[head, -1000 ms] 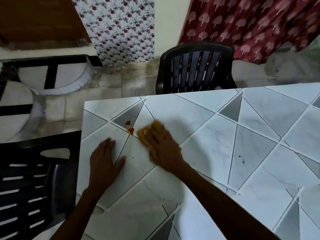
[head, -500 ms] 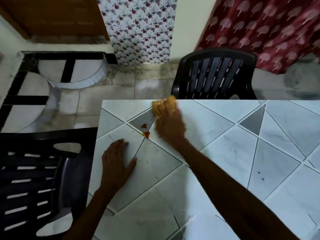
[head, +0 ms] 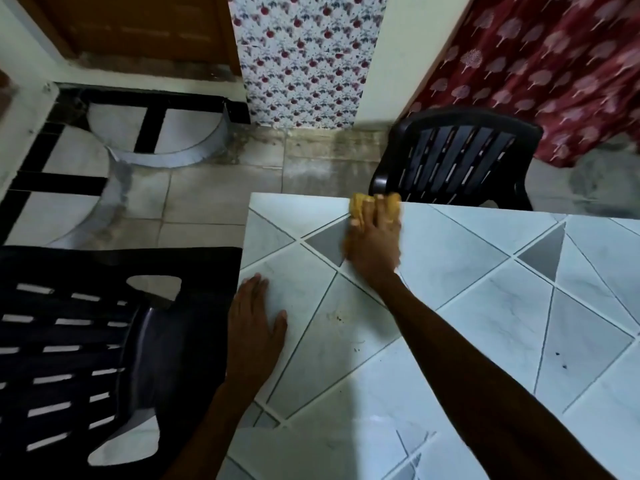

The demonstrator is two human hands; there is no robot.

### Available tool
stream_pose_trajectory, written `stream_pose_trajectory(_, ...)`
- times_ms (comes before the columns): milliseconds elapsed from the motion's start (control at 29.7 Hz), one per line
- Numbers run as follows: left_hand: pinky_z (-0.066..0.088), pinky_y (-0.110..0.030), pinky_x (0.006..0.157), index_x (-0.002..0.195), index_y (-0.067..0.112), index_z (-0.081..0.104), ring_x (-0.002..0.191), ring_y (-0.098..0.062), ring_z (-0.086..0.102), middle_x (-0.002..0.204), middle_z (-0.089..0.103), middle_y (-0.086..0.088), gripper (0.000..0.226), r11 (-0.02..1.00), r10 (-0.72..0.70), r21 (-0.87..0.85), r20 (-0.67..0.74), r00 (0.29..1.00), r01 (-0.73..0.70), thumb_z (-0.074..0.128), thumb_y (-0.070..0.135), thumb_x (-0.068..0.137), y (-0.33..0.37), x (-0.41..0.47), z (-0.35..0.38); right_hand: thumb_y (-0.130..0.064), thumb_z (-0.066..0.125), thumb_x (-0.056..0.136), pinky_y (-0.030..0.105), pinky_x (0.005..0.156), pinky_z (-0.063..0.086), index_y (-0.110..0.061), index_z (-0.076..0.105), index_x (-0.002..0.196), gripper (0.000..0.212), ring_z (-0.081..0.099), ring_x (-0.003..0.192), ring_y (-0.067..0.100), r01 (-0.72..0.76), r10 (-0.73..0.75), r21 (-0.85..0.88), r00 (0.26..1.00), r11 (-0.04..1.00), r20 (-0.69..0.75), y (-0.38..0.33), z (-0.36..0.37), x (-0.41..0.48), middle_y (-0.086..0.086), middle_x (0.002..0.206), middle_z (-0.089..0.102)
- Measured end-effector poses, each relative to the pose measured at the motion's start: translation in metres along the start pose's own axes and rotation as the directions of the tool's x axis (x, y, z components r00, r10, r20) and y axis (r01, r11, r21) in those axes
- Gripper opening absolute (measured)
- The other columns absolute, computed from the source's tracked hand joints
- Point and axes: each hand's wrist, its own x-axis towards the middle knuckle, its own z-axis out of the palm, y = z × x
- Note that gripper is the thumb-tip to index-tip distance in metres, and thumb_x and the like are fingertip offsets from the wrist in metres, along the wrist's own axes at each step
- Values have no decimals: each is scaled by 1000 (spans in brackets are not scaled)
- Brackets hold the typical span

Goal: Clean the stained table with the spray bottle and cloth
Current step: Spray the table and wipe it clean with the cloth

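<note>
Fingers (head: 379,211) of the right hand (head: 375,242) lie spread and press a yellow cloth (head: 358,205) onto the far edge of the desk (head: 467,306), while the left hand (head: 254,327) rests flat with fingers together near the left edge. This desk has a white and grey triangle pattern with small dark specks (head: 337,317), and two black plastic chairs (head: 457,161) stand beside it on a tiled floor (head: 214,199). Most of the cloth is hidden under the hand and blurred, and no spray bottle is in view.

yellow cloth (head: 360,206) | bunched | table (head: 450,258) far edge | table speckled
</note>
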Motion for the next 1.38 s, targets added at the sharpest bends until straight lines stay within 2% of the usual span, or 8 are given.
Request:
stream_pose_trajectory(202, 26, -43, 118, 150, 5, 32, 143, -32, 33, 154, 36, -17, 73, 989, -105, -104, -30, 994, 102, 40, 49, 93, -18, -7, -19, -40, 35, 107, 53, 125, 15, -25, 24, 159, 56, 8, 156, 36, 696, -696, 43, 711, 717, 94, -77, 25, -86, 7, 167, 21)
stream_pose_trajectory(337, 30, -38, 118, 153, 7, 29, 144, -24, 32, 158, 30, -11, 75, 985, -71, -152, 41, 997, 76, 43, 48, 92, -27, -17, -23, -38, 44, 105, 55, 119, 29, -25, 34, 156, 54, 20, 154, 33, 626, -626, 44, 773, 779, 96, -17, 1, -141, 4, 166, 27)
stream_pose_trajectory(438, 25, -32, 117, 154, 9, 26, 145, -18, 28, 161, 26, -7, 74, 974, -74, -209, 57, 996, 85, 41, 46, 92, -27, -22, -24, -42, 35, 102, 57, 120, 26, -22, 33, 156, 57, 23, 151, 35, 289, -288, -27, 957, 957, 31, -6, 2, -84, 8, 164, 28)
stream_pose_trajectory(539, 20, -25, 117, 155, 12, 22, 146, -13, 24, 162, 24, -3, 69, 959, -89, -265, 62, 994, 103, 41, 40, 95, -29, -26, -27, -49, 17, 98, 58, 122, 13, -19, 24, 159, 69, 14, 155, 33, 30, -24, -98, 998, 995, 59, -50, 14, 10, 11, 165, 25)
stream_pose_trajectory(742, 27, -15, 107, 152, 10, 31, 135, -10, 37, 153, 39, -7, 53, 842, -280, -451, 101, 955, 295, 48, 9, 101, -28, -35, -36, -44, 12, 105, 54, 122, 15, -23, 30, 158, 59, 14, 155, 34, 580, -570, -50, 811, 813, 130, -142, 45, -12, 5, 165, 28)
stream_pose_trajectory(944, 41, -25, 102, 141, 14, 52, 123, -19, 55, 136, 58, -6, 44, 748, -383, -516, 176, 907, 416, 44, 0, 100, -29, -50, -46, -37, 39, 107, 57, 121, 23, -25, 34, 156, 51, 21, 153, 36, 825, -822, 78, 540, 559, 179, -50, 15, -156, 4, 166, 26)
stream_pose_trajectory(1146, 40, -35, 113, 144, 15, 50, 127, -15, 52, 139, 55, 1, 46, 729, -385, -522, 222, 896, 443, 42, 1, 101, -29, -55, -53, -42, 31, 103, 59, 117, 24, -25, 33, 156, 56, 17, 154, 38, 334, -337, 44, 939, 941, 66, -78, 23, -89, 6, 166, 27)
stream_pose_trajectory(1382, 48, -47, 104, 132, 21, 60, 116, -19, 63, 128, 66, -4, 44, 696, -470, -488, 246, 848, 527, 50, 32, 90, -44, -70, -67, -28, 61, 96, 55, 120, 27, -21, 45, 151, 57, 22, 152, 41, 698, -712, 177, 701, 694, 25, -82, 29, -238, 7, 160, 38)
